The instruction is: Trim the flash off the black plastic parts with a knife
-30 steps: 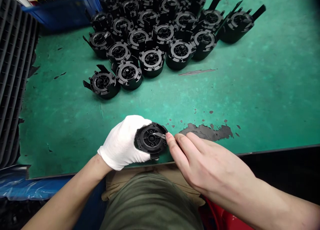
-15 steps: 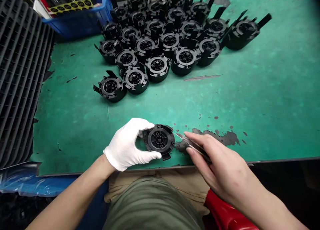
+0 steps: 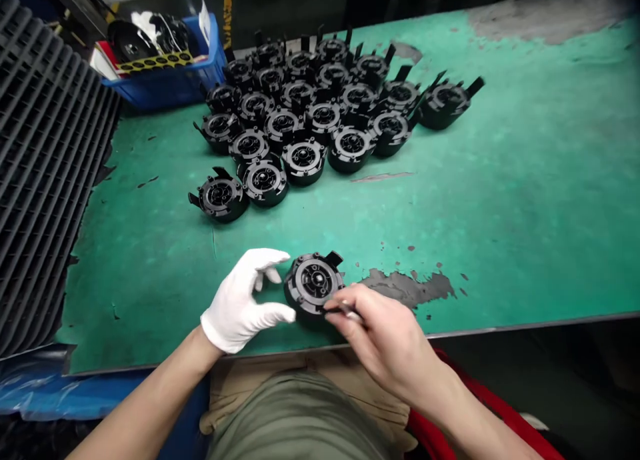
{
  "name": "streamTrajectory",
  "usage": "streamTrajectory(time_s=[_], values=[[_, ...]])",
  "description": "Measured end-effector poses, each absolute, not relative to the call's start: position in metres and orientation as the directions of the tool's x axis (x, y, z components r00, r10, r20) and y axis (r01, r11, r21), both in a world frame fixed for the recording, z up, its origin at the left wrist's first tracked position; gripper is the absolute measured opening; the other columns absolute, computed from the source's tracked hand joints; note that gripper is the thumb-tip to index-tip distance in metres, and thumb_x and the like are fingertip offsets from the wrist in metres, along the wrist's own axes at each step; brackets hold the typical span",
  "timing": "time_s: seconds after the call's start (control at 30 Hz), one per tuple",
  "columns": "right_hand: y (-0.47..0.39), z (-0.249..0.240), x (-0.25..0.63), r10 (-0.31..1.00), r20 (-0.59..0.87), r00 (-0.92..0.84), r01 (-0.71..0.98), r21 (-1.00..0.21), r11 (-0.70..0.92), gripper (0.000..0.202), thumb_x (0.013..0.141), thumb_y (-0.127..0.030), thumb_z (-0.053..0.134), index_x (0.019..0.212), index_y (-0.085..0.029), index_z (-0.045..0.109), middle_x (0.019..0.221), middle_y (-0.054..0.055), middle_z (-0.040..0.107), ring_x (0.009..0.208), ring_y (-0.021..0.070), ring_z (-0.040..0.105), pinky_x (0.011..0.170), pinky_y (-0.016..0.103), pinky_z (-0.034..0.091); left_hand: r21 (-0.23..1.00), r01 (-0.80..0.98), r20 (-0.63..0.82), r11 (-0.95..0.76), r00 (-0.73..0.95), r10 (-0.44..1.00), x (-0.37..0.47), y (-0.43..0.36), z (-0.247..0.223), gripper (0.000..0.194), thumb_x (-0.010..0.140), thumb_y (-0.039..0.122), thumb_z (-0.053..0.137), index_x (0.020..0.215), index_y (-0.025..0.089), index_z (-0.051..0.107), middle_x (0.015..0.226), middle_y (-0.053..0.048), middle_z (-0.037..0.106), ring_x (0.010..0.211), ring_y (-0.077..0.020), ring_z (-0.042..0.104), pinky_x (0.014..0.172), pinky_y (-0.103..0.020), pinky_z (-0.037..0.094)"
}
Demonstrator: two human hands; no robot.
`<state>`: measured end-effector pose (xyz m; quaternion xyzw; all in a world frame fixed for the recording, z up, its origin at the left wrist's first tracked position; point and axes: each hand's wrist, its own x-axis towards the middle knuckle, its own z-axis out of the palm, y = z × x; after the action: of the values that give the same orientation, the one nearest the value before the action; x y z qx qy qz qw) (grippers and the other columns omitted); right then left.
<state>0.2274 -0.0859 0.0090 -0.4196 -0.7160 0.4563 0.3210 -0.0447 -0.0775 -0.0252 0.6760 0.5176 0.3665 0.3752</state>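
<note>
A round black plastic housing sits near the table's front edge, its ribbed face up and one tab sticking up at the back right. To its left is my left hand in a white glove, thumb and fingers spread around that side and not gripping it. My right hand, bare, is closed on a slim craft knife. Its thumb and fingertip are at the housing's lower right rim and seem to touch it. The blade's tip is hidden by the fingers and the housing.
Several similar black housings stand in a tight group at the back of the green table. A blue bin with black parts is at the back left, and a stack of grey ribbed trays lines the left side. Dark worn patches mark the tabletop.
My left hand has let go of the housing and opened. The housing has turned, its tab now at the back right. My right hand has moved left to its rim with the knife.
</note>
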Motion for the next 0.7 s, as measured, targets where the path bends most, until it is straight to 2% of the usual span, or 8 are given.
streamTrajectory(time_s=[0.1,0.17,0.23,0.3,0.37,0.53,0.63,0.7], values=[[-0.071,0.020,0.241,0.977,-0.098,-0.189,-0.084,-0.990,-0.116,0.020,0.109,-0.041,0.061,0.096,-0.027,0.066,0.059,-0.007,0.050,0.045,0.0095,0.042,0.043,0.021,0.036,0.921,0.361,0.115,-0.149,0.115,0.987,-0.045,-0.079,-0.029,0.058,0.097,0.066,0.072,0.140,0.029,0.061,0.122,-0.007,0.070,0.087,-0.0172,0.066,0.071,-0.029,0.052],[-0.058,0.023,0.252,0.980,-0.198,-0.030,-0.364,-0.911,-0.195,0.029,0.101,-0.048,0.072,0.085,-0.026,0.061,0.055,-0.010,0.038,0.040,0.0062,0.022,0.037,0.019,0.026,0.914,0.387,0.090,-0.125,0.109,0.990,-0.043,-0.079,-0.030,0.045,0.102,0.052,0.072,0.139,0.029,0.060,0.124,-0.007,0.070,0.087,-0.0158,0.065,0.073,-0.029,0.052],[-0.046,0.022,0.260,0.950,-0.308,0.057,-0.476,-0.845,-0.245,0.041,0.087,-0.047,0.087,0.076,-0.024,0.055,0.059,-0.010,0.039,0.042,0.0035,0.017,0.035,0.015,0.021,0.876,0.467,0.068,-0.117,0.120,0.990,-0.040,-0.080,-0.029,0.040,0.101,0.039,0.074,0.137,0.028,0.061,0.113,-0.004,0.071,0.083,-0.0143,0.063,0.074,-0.028,0.052],[-0.039,0.021,0.269,0.910,-0.409,0.075,-0.452,-0.827,-0.335,0.048,0.080,-0.046,0.093,0.072,-0.021,0.053,0.062,-0.007,0.046,0.045,0.0025,0.023,0.036,0.013,0.021,0.837,0.532,0.067,-0.126,0.128,0.989,-0.038,-0.081,-0.027,0.037,0.100,0.031,0.074,0.135,0.028,0.062,0.102,-0.001,0.069,0.078,-0.0136,0.060,0.073,-0.028,0.052],[-0.038,0.024,0.279,0.895,-0.441,0.070,-0.412,-0.830,-0.376,0.045,0.083,-0.046,0.092,0.074,-0.020,0.056,0.065,-0.005,0.049,0.047,0.0025,0.025,0.036,0.012,0.023,0.816,0.561,0.076,-0.143,0.141,0.987,-0.036,-0.081,-0.026,0.035,0.100,0.028,0.072,0.134,0.027,0.063,0.097,0.000,0.068,0.077,-0.0137,0.060,0.072,-0.028,0.052],[-0.039,0.032,0.306,0.951,-0.297,0.090,-0.454,-0.862,-0.226,0.032,0.084,-0.043,0.089,0.088,-0.024,0.063,0.065,-0.010,0.038,0.048,0.0032,0.002,0.033,0.013,0.011,0.795,0.580,0.101,-0.177,0.160,0.982,-0.036,-0.081,-0.025,0.032,0.102,0.029,0.069,0.133,0.026,0.063,0.102,-0.002,0.069,0.079,-0.0147,0.063,0.072,-0.029,0.054],[-0.031,0.028,0.316,0.908,-0.420,0.015,-0.308,-0.865,-0.395,0.050,0.078,-0.049,0.095,0.075,-0.022,0.053,0.063,-0.009,0.040,0.047,0.0025,0.017,0.035,0.013,0.018,0.791,0.588,0.093,-0.169,0.157,0.983,-0.036,-0.081,-0.025,0.031,0.102,0.030,0.067,0.133,0.026,0.064,0.101,-0.002,0.069,0.080,-0.0149,0.064,0.071,-0.029,0.054],[-0.030,0.028,0.322,0.891,-0.454,0.008,-0.258,-0.862,-0.436,0.056,0.078,-0.053,0.096,0.073,-0.022,0.049,0.061,-0.008,0.040,0.047,0.0028,0.022,0.037,0.013,0.022,0.789,0.592,0.085,-0.165,0.160,0.983,-0.035,-0.081,-0.024,0.031,0.102,0.031,0.067,0.132,0.026,0.064,0.101,-0.002,0.069,0.080,-0.0152,0.066,0.070,-0.029,0.055]])
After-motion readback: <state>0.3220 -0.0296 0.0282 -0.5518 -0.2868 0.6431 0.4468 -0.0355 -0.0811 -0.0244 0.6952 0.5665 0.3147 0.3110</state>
